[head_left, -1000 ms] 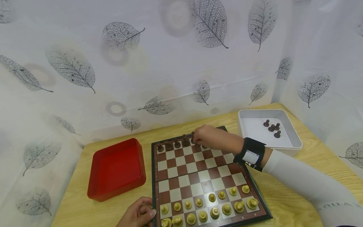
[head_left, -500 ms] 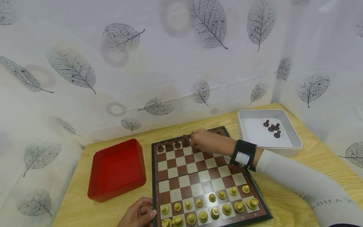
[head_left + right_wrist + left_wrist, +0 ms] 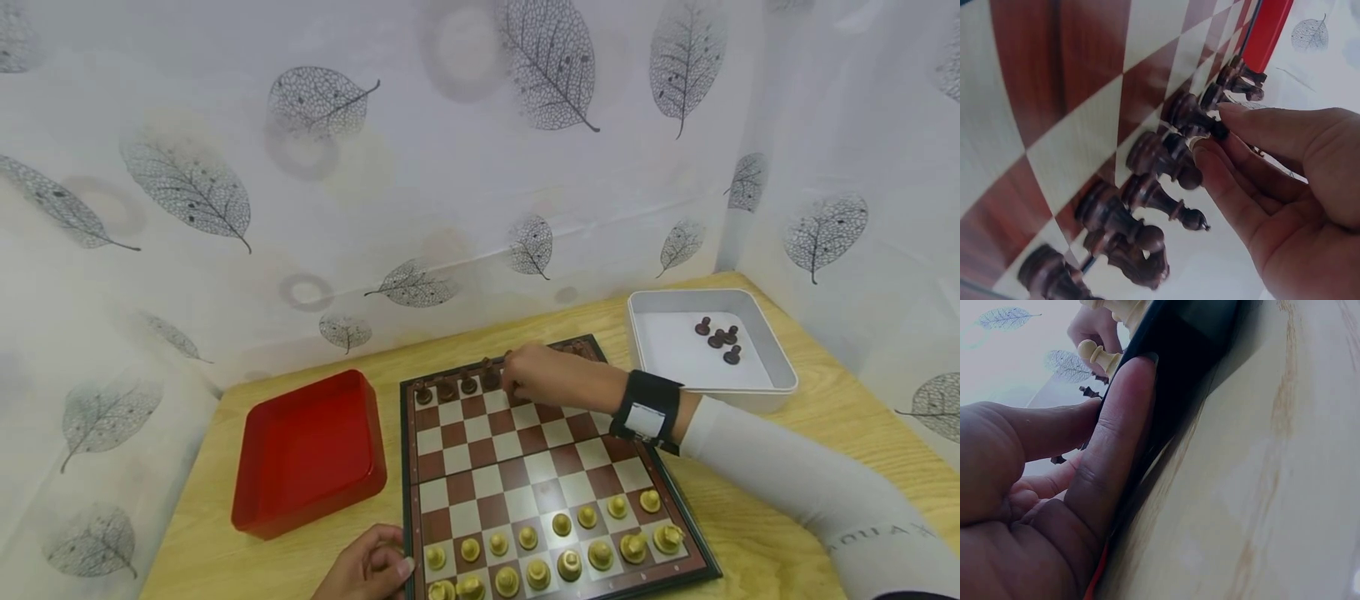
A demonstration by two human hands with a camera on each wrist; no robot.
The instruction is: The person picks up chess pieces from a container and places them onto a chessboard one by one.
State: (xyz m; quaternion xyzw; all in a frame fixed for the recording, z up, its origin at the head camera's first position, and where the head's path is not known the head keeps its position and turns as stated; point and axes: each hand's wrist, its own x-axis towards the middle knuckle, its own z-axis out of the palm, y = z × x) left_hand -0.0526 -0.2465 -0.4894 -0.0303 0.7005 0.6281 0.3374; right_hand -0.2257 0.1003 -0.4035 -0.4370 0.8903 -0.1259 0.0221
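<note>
A folding chessboard point(image 3: 525, 467) lies on the table, with yellow chess pieces point(image 3: 568, 565) in two rows along its near side. My left hand point(image 3: 369, 562) is at its left edge; in the left wrist view, the digits hold the board's dark side point(image 3: 1179, 369). At the far side, my right hand point(image 3: 547, 377) pinches a dark brown pawn point(image 3: 1185, 112) between thumb and fingers, its base at the board. Several other dark chess pieces point(image 3: 1107, 209) stand beside it in the right wrist view. The hand partly hides the far row in the head view.
A white box point(image 3: 667, 375) with several dark pawns point(image 3: 716, 338) inside stands at the back right. Left of the board sits a red tray point(image 3: 307, 458). A leaf-patterned curtain point(image 3: 450, 167) rises behind the wooden table point(image 3: 202, 500).
My right hand has shifted slightly left and down along the far row, showing dark pieces at the far right corner. The left hand stays at the board's edge.
</note>
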